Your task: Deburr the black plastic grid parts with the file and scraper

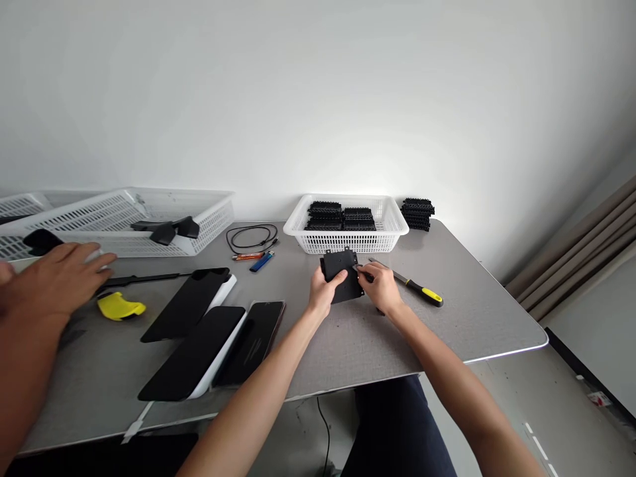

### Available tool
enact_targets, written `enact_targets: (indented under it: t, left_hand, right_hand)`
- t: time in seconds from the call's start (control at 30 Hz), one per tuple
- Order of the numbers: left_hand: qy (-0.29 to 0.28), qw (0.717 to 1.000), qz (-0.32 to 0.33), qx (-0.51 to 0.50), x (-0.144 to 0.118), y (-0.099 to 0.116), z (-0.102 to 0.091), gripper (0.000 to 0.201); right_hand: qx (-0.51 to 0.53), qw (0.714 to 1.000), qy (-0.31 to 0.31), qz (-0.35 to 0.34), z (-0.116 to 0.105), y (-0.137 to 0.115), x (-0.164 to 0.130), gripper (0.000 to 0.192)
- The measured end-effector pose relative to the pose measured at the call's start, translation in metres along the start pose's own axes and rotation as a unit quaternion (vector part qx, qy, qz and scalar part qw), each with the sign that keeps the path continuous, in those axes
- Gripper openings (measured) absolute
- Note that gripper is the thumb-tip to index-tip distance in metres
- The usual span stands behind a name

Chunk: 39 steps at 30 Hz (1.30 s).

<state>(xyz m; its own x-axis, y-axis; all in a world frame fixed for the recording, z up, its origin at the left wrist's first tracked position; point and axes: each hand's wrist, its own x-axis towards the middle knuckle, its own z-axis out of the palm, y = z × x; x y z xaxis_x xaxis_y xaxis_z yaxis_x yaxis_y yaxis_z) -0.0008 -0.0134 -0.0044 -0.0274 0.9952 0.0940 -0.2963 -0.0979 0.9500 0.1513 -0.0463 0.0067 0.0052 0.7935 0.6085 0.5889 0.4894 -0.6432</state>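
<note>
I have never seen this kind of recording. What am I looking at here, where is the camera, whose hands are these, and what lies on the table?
There is one picture, taken by a camera worn on a person's head, looking forward and down. The two bare arms rising from the bottom edge belong to that person. The left hand and the right hand together hold a flat black plastic part just above the grey table. Beside the right hand lies a tool with a yellow and black handle. Behind is a white basket of stacked black parts, with another stack next to it. To the left lie dark flat panels, a yellow piece, a blue lighter, a coiled cable and larger white baskets. The hand at the far left is another person's.
</note>
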Motion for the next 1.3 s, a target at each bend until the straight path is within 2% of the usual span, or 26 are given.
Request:
enact_targets:
  t: [0.23,0.4,0.47,0.53,0.67,0.77,0.87,0.97,1.07,1.17,1.3]
  left_hand:
    - [0.056,0.998,0.024,0.003,0.01,-0.006,-0.009,0.05]
    - [0.044,0.997,0.047,0.049,0.011,-0.012,-0.013,0.049]
    - [0.027,0.992,0.075,0.098,0.011,-0.013,-0.012,0.049]
    - [0.025,0.983,0.119,0.14,0.009,-0.01,-0.012,0.05]
    - [0.08,0.962,0.177,0.192,0.003,0.0,-0.01,0.04]
    - [0.082,0.952,0.186,0.229,-0.003,0.005,-0.008,0.022]
    - [0.058,0.919,0.269,0.284,-0.006,0.007,-0.009,0.02]
    - [0.064,0.851,0.375,0.361,-0.006,0.007,-0.012,0.026]
    - [0.075,0.799,0.429,0.414,-0.007,0.008,-0.014,0.026]
    - [0.067,0.778,0.436,0.447,-0.011,0.008,-0.015,0.024]
    - [0.051,0.781,0.42,0.46,-0.015,0.008,-0.014,0.021]
  right_hand:
    - [-0.033,0.992,-0.119,-0.041,-0.005,0.003,-0.001,0.023]
    - [-0.072,0.978,-0.186,-0.062,-0.008,0.006,0.0,0.023]
    - [-0.079,0.978,-0.187,-0.051,-0.009,0.007,0.0,0.021]
    - [-0.07,0.984,-0.16,-0.025,-0.011,0.008,0.001,0.019]
    - [0.0,0.995,-0.083,0.063,-0.014,0.007,0.002,0.015]
    - [0.105,0.982,-0.118,0.104,-0.015,0.005,0.003,0.013]
    - [0.22,0.95,-0.159,0.155,-0.011,0.007,0.004,0.012]
    - [0.276,0.923,-0.111,0.246,-0.008,0.013,0.006,0.011]
    - [0.333,0.892,-0.056,0.299,-0.01,0.017,0.009,0.013]
    - [0.391,0.862,-0.069,0.316,-0.012,0.014,0.011,0.022]
    - [0.429,0.841,-0.139,0.298,-0.013,0.005,0.008,0.038]
